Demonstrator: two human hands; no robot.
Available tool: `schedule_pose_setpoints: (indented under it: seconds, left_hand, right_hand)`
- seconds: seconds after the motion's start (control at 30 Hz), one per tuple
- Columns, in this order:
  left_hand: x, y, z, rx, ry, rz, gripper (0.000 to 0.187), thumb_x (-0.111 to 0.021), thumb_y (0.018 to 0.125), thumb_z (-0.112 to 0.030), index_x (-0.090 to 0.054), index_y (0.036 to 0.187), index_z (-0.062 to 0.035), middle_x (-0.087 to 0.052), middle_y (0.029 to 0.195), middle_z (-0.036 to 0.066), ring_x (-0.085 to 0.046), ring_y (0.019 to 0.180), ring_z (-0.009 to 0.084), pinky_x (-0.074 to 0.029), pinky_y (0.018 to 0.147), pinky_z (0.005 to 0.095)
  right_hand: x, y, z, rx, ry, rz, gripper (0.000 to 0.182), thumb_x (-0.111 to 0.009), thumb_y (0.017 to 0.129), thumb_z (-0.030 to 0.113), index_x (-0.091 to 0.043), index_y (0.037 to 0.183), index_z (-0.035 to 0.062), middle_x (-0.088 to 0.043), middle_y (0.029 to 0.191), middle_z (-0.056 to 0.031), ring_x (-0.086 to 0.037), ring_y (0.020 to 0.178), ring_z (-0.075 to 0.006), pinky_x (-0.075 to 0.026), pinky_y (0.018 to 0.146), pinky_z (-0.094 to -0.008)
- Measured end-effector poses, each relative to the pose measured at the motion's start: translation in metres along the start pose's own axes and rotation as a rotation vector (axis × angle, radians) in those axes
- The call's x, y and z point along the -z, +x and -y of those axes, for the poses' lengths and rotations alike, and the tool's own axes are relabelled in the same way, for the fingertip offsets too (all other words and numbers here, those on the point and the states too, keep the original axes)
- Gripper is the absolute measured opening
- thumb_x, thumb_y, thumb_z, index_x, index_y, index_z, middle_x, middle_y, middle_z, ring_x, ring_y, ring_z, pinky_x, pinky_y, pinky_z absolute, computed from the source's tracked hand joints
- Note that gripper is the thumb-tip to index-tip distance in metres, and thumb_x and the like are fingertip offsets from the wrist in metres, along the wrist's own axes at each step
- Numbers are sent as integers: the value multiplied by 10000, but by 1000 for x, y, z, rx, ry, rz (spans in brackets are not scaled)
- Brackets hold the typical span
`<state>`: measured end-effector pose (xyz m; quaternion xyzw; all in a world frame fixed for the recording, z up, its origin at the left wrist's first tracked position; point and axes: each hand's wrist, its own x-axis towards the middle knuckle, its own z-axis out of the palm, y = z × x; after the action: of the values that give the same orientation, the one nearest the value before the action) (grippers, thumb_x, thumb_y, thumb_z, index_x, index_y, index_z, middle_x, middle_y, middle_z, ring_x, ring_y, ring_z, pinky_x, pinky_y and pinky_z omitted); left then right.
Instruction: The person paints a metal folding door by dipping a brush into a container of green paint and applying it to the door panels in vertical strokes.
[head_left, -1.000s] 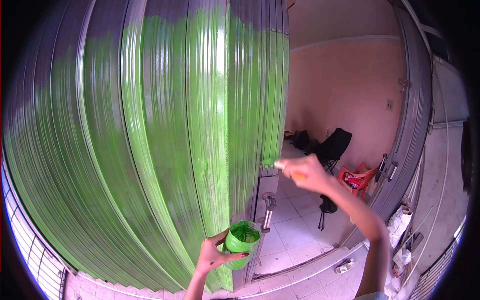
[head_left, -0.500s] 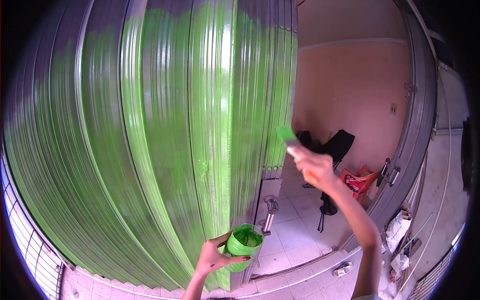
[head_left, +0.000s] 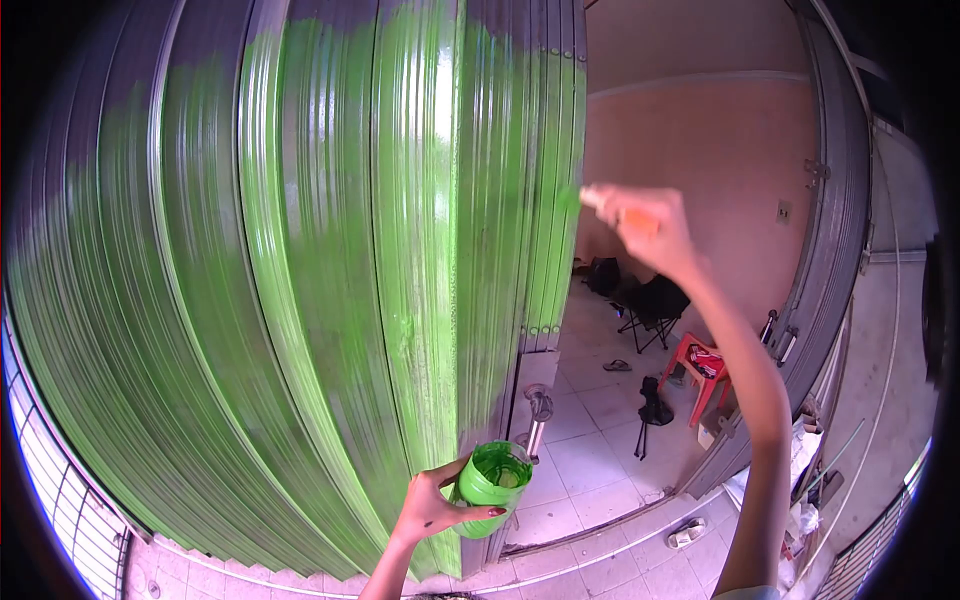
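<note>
My left hand (head_left: 436,508) is wrapped round a paint container (head_left: 488,492), its walls coated in green and wet green paint inside. Up at the right edge of the folding metal door (head_left: 330,270), my right hand (head_left: 648,222) grips a paintbrush (head_left: 600,197) with an orange handle. The green bristles overlap the door's narrow edge strips in this view. Green paint covers most of the door panels, streaky in places, while bare grey shows along the top. A metal door handle (head_left: 538,415) sticks out just above the container.
Through the doorway are a black folding chair (head_left: 652,305), a red plastic chair (head_left: 700,368), a small black tripod (head_left: 654,410) and a sandal (head_left: 616,365) on the tiled floor. Another shoe (head_left: 686,533) lies by the threshold. Grey door panels (head_left: 835,200) stand at the right.
My right hand has risen with the paintbrush, bringing the bristles up along the door's right edge. My left hand holds the container in nearly the same place.
</note>
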<state>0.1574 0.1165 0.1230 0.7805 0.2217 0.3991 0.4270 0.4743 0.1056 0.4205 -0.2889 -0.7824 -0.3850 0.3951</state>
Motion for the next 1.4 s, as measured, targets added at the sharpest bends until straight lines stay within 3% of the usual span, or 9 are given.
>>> schedule_pose_setpoints:
  seconds: [0.17, 0.33, 0.5, 0.6, 0.77, 1.0, 1.1, 1.27, 1.4]
  left_hand:
    - [2, 0, 4, -17, 19, -12, 863, -913, 583, -358, -575, 1280, 22, -691, 1122, 141, -651, 1089, 232, -471, 1008, 366]
    - [6, -4, -3, 26, -16, 10, 755, -914, 602, -173, -590, 1244, 57, -695, 1100, 117, -638, 1074, 183, -448, 1023, 351]
    - [8, -3, 2, 11, -15, -19, 852, -918, 578, -343, -583, 1262, 39, -704, 1082, 133, -664, 1060, 226, -476, 1002, 363]
    - [5, -4, 4, -10, -26, -31, 857, -920, 575, -337, -580, 1265, 42, -703, 1081, 139, -664, 1057, 225, -476, 1003, 363]
    - [5, -2, 3, -3, -24, -27, 866, -921, 572, -334, -574, 1267, 49, -700, 1089, 142, -659, 1068, 225, -472, 1008, 367]
    - [4, -1, -3, -20, -10, -36, 855, -921, 572, -335, -582, 1258, 47, -702, 1086, 139, -660, 1067, 228, -476, 1004, 368]
    - [3, -4, 1, -23, -23, -36, 844, -920, 574, -337, -590, 1251, 44, -703, 1084, 136, -661, 1065, 227, -475, 1006, 367]
    - [3, -1, -8, -5, -19, -17, 814, -921, 579, -285, -593, 1245, 48, -696, 1101, 133, -649, 1081, 222, -456, 1023, 369]
    - [3, 0, -9, 21, -32, -3, 774, -921, 588, -184, -589, 1244, 60, -684, 1130, 123, -624, 1118, 215, -428, 1044, 365]
  right_hand:
    - [21, 54, -30, 18, -75, -321, 143, -526, 721, -123, -579, 715, 9, -715, 858, -137, -722, 918, -217, -574, 710, -298]
    - [-13, -36, 10, 41, -34, 121, 139, -554, 715, -83, -524, 687, 50, -708, 1020, -119, -711, 915, -234, -572, 653, -330]
    - [-4, -70, 42, -116, 109, 446, 154, -577, 707, -74, -533, 662, 66, -724, 830, -79, -694, 676, -202, -527, 579, -303]
    - [2, -30, 5, -86, 122, 253, 115, -615, 754, -41, -572, 695, 49, -667, 704, -109, -653, 606, -228, -510, 594, -306]
    - [37, 59, -41, 114, -72, -205, 170, -553, 696, -97, -624, 756, 46, -734, 898, -106, -710, 748, -207, -536, 646, -277]
    - [2, -10, 2, 28, -37, 87, 134, -579, 729, -63, -543, 699, 63, -647, 690, -70, -630, 574, -232, -492, 550, -309]
    - [2, -44, 24, -94, 40, 360, 144, -599, 680, -73, -588, 725, 64, -721, 826, -58, -688, 687, -251, -516, 585, -321]
    - [15, -3, -25, -155, 92, 229, 189, -564, 658, -91, -621, 741, 69, -729, 871, -114, -717, 758, -238, -523, 625, -301]
    - [24, 48, -50, -21, -60, -149, 193, -552, 665, -100, -618, 771, 48, -730, 931, -110, -692, 685, -218, -500, 574, -273]
